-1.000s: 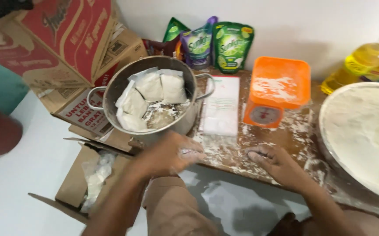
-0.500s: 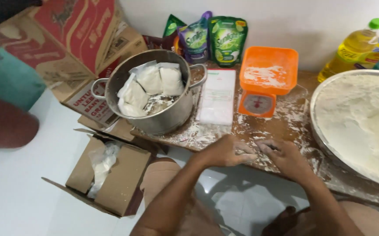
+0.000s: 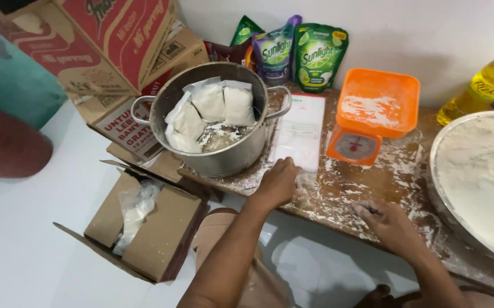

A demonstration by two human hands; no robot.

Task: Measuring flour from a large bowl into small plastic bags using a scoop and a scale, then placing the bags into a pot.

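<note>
Left hand (image 3: 279, 183) is down on the floury wooden surface (image 3: 366, 194), fingers curled together, their tips touching the near edge of one clear plastic bag (image 3: 300, 132) that lies flat just beyond the knuckles. Whether the fingers actually pinch that edge, I cannot tell. Right hand (image 3: 388, 224) sits well apart, to the right and nearer the person, palm down, fingers loosely bent, with something small and dark under the fingertips, too tiny to make out.

Just to the left of the left hand stands one steel pot (image 3: 215, 154) with two handles, and inside it I count four filled white packets (image 3: 210, 102) leaning against the wall, over some loose white scraps. Beyond and to the right of the left hand, one orange kitchen scale (image 3: 372, 122), its tray dusted white. Past the right hand, on the far right, one wide metal basin (image 3: 475, 182) full of flour, and behind it one bottle of yellow oil (image 3: 486, 88).

Against the wall behind the plastic bag lean three refill pouches (image 3: 318, 54): two green and one purple. Below the left forearm, on the floor, one open cardboard box (image 3: 144, 228) with crumpled plastic inside. More cardboard cartons (image 3: 116, 34) are stacked behind the pot.
</note>
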